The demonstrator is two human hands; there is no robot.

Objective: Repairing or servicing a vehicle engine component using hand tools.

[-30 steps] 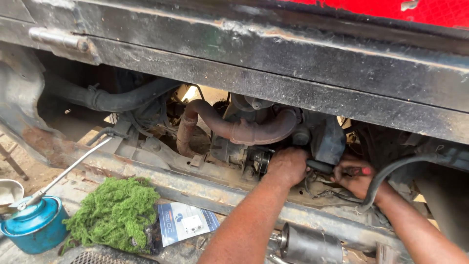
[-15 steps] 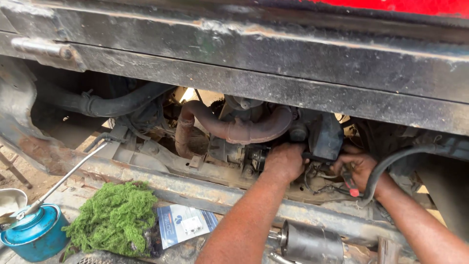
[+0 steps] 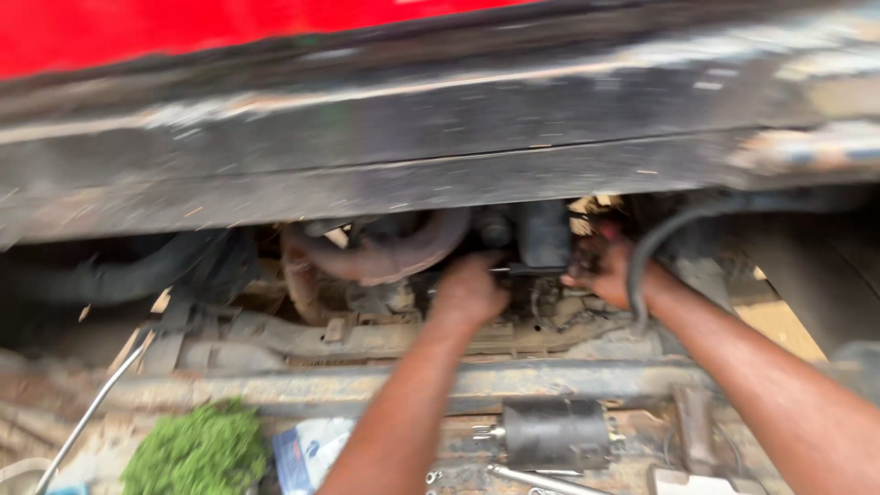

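Observation:
Both my arms reach under a vehicle into its engine bay, and the picture is blurred by motion. My left hand (image 3: 469,290) is closed on a dark engine part just below a rusty curved pipe (image 3: 385,257). My right hand (image 3: 605,268) is curled by a dark block (image 3: 543,234), gripping a thin tool (image 3: 524,269) that runs across towards the left hand. A black hose (image 3: 653,240) loops over my right wrist. The fingertips of both hands are hidden among the parts.
A black frame beam (image 3: 412,174) under the red body (image 3: 183,32) hangs low over the opening. In front lie a grey metal cylinder (image 3: 555,433), a green fibrous bundle (image 3: 197,451), a blue and white packet (image 3: 307,449) and a long thin metal spout (image 3: 92,412).
The view has swung down and left with blur. Both hands stay at the same engine spot, and my right hand has lifted a little closer to the dark block.

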